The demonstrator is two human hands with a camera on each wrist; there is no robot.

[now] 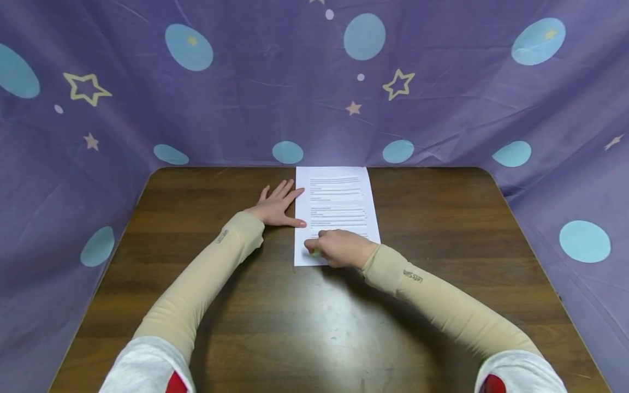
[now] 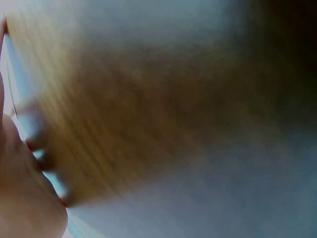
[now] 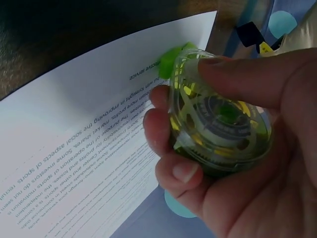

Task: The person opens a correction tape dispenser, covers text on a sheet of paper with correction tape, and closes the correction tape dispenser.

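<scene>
Correction tape [image 3: 220, 131] gripped on paper [image 1: 339, 207], left hand [image 1: 277, 207] flat

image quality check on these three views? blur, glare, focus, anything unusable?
Head view: sharp, evenly lit, a soft glare patch on the table, wide-angle bending at the backdrop edges. Left wrist view: badly blurred, only smeared wood and the edge of the left hand; little usable. Right wrist view: correction tape dispenser and right hand in focus; printed sheet legible near it, softer toward the frame edge.
</scene>
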